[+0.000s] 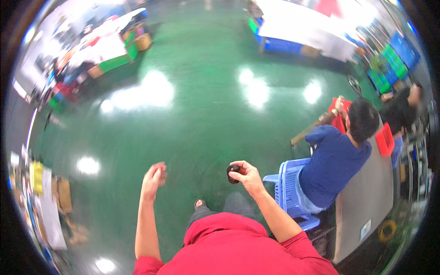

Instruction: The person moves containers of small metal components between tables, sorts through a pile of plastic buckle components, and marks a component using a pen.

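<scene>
My right hand pinches a small round black object between thumb and fingers, in front of my body over the floor. It looks like a thick disc or ring; its exact kind I cannot make out. My left hand is raised at about the same height, well apart from the right. Its fingers are curled in and slightly smeared, and nothing shows in them.
Green glossy floor stretches ahead. At right a person in blue sits on a blue plastic chair at a grey table with red bins. White-topped tables stand further off; cardboard lies at left.
</scene>
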The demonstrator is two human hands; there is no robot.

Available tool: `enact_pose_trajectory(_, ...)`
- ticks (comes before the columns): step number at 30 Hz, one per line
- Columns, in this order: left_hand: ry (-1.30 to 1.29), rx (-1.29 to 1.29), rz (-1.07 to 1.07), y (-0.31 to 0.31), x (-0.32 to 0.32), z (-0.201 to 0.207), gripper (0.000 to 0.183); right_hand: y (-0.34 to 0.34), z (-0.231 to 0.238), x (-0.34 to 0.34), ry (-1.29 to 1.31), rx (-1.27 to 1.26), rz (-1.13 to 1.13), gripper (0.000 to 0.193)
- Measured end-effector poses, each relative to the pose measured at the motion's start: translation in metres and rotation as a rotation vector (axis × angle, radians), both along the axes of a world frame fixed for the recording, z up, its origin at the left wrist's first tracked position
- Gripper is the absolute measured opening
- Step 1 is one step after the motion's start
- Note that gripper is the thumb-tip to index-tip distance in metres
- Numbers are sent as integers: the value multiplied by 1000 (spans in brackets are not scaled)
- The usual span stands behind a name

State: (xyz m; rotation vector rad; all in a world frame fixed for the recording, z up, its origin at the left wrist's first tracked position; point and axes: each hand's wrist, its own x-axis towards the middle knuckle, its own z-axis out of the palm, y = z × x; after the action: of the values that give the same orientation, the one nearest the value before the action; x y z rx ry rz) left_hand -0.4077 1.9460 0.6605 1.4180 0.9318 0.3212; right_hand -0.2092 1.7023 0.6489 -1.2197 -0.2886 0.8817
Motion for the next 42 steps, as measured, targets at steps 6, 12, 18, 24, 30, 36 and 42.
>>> enact_pose_trajectory(6,-294,283,-696,40,306,92,29,55,11,130,-50,30,-349,24)
enact_pose_trajectory(12,-281,-136,-771,15,477,68,34,112,55,296,-150,29,-541,20)
enact_pose_trajectory(18,-137,-952,-921,18,622,24,53,129,55,425,-272,-214,-643,17)
enact_pose_trajectory(24,68,-1054,-1011,-35,815,-2,44,102,22,579,-676,-682,-951,25)
enact_pose_trajectory(30,452,-981,-1243,-146,984,-16,40,16,33,697,-514,-1126,-1269,29)
enact_pose_trajectory(36,528,-817,-1679,-282,1102,-35,43,-91,28,773,-390,-1194,-1583,23)
enact_pose_trajectory(42,629,-823,-1643,-400,1155,-46,35,-196,21,839,-343,-1215,-1753,18)
